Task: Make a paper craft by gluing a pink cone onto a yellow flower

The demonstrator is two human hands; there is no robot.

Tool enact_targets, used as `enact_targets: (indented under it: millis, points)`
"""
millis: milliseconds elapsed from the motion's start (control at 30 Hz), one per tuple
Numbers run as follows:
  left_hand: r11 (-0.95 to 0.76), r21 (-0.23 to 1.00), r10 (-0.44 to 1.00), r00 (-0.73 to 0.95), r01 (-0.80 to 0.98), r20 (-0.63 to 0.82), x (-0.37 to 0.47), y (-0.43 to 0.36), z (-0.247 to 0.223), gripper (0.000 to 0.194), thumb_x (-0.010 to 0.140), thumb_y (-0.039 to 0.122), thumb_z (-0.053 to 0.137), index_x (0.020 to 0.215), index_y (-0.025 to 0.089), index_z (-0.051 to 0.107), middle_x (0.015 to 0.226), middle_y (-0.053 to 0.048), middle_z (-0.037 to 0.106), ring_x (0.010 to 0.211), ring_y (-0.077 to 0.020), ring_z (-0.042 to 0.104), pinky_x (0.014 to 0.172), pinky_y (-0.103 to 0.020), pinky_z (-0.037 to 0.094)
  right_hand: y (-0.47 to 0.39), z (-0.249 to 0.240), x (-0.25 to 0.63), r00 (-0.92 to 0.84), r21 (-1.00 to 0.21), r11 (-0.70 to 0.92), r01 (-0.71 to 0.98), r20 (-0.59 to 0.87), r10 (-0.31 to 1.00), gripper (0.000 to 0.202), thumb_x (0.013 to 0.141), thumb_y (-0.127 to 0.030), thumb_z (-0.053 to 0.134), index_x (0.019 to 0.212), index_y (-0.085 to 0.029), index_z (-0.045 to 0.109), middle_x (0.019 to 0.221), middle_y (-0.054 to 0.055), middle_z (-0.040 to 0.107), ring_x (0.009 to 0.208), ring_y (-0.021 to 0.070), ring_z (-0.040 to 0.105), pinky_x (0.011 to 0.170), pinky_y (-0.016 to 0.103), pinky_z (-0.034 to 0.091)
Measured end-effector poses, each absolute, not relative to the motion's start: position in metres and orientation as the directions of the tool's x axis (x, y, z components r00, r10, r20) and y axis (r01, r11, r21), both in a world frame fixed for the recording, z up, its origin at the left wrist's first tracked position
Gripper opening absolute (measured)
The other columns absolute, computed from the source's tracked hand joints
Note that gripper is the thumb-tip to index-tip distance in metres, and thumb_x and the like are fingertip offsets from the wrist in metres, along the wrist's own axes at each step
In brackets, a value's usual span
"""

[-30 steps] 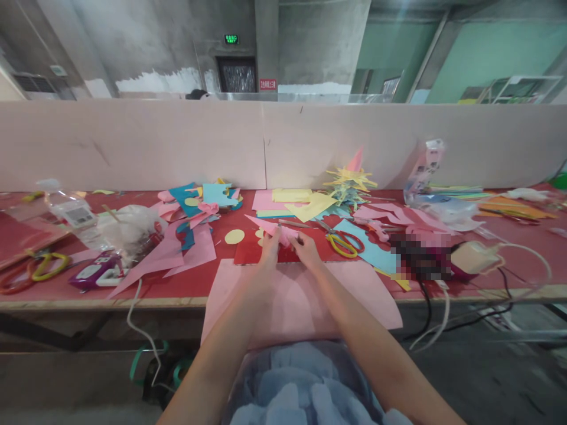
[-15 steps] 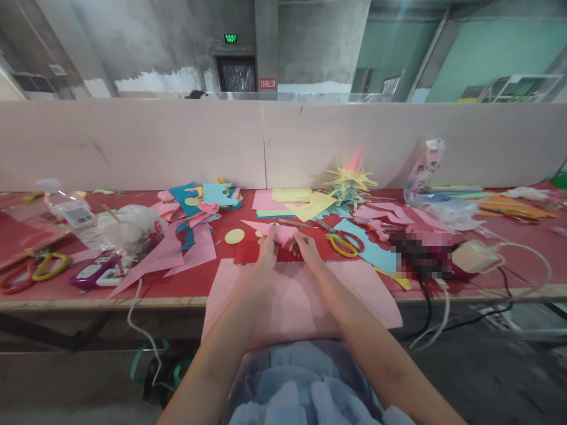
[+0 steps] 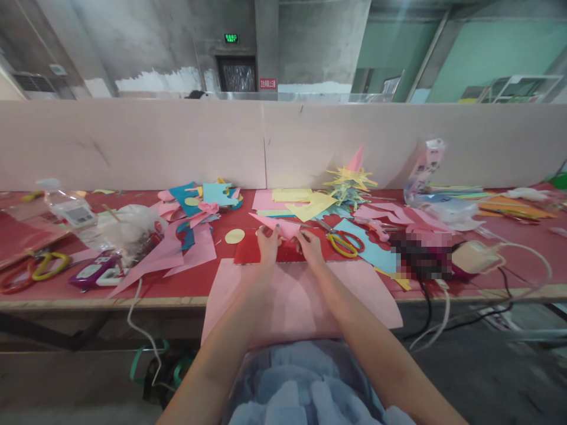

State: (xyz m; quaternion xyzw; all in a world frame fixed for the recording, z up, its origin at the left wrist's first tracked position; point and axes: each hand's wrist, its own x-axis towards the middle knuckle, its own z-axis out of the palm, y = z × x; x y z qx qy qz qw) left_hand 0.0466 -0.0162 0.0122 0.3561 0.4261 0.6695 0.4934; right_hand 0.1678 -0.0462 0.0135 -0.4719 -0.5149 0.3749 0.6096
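A pink paper piece (image 3: 287, 229), partly folded or rolled to a point at its left, is held up between my two hands. My left hand (image 3: 268, 243) pinches its lower left part, and my right hand (image 3: 310, 243) grips its right side. Beneath them lies a dark red sheet (image 3: 248, 251), with a large pale pink sheet (image 3: 301, 295) nearer my body. A yellow paper circle (image 3: 234, 236) rests to the left of my left hand. Scissors with red and yellow handles (image 3: 344, 243) lie to the right of my right hand.
Behind stands a layered paper cone with a pink tip (image 3: 355, 160). Coloured scraps (image 3: 217, 195) are at the left, beside a clear bottle (image 3: 71, 203) and other scissors (image 3: 51, 265). A white plug (image 3: 473, 258) with cables sits at the right, and a pale partition (image 3: 177, 141) runs behind.
The pink paper has shifted slightly right and turned, its left point now lying further right. Both hands have moved a little with it, still holding on.
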Motion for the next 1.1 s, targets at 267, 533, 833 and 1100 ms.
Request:
enact_targets:
  millis: [267, 533, 833, 1100]
  points:
    - [-0.324, 0.938, 0.932, -0.209, -0.121, 0.295, 0.049, -0.031, 0.023, 0.013, 0.063, 0.027, 0.070, 0.070, 0.019, 0.063, 0.079, -0.002, 0.059, 0.078, -0.0144, 0.053, 0.078, -0.025, 0.040, -0.040, 0.007, 0.172, 0.274, -0.972, 0.231, -0.034, 0.213, 0.938, 0.041, 0.068, -0.060, 0.054, 0.074, -0.020, 0.059, 0.055, 0.000, 0.059, 0.047, 0.0146, 0.053, 0.044, 0.026, 0.040]
    - [-0.343, 0.938, 0.938, -0.076, -0.053, 0.339, 0.053, -0.033, 0.023, 0.009, 0.061, 0.024, 0.070, 0.063, 0.019, 0.062, 0.071, -0.001, 0.060, 0.067, -0.0135, 0.052, 0.070, -0.025, 0.040, -0.042, 0.010, 0.169, 0.225, -0.977, 0.212, -0.020, 0.202, 0.953, 0.038, 0.067, -0.057, 0.057, 0.074, -0.020, 0.062, 0.055, 0.001, 0.061, 0.048, 0.0172, 0.057, 0.046, 0.028, 0.043]
    - [-0.329, 0.944, 0.942, -0.075, -0.023, 0.327, 0.052, -0.027, 0.017, 0.008, 0.064, 0.021, 0.066, 0.062, 0.019, 0.060, 0.069, -0.001, 0.059, 0.070, -0.0148, 0.054, 0.075, -0.027, 0.039, -0.044, 0.013, 0.169, 0.226, -0.980, 0.197, 0.000, 0.192, 0.955, 0.033, 0.067, -0.053, 0.059, 0.071, -0.020, 0.063, 0.049, -0.001, 0.059, 0.045, 0.0161, 0.055, 0.047, 0.028, 0.043]
    - [-0.361, 0.932, 0.929, -0.066, 0.040, 0.363, 0.053, -0.027, 0.016, 0.008, 0.066, 0.020, 0.065, 0.063, 0.019, 0.057, 0.068, -0.001, 0.059, 0.069, -0.0150, 0.053, 0.073, -0.027, 0.040, -0.045, 0.013, 0.169, 0.229, -0.981, 0.190, 0.029, 0.191, 0.955, 0.030, 0.068, -0.050, 0.059, 0.068, -0.020, 0.063, 0.048, -0.002, 0.058, 0.046, 0.0158, 0.055, 0.047, 0.027, 0.042]
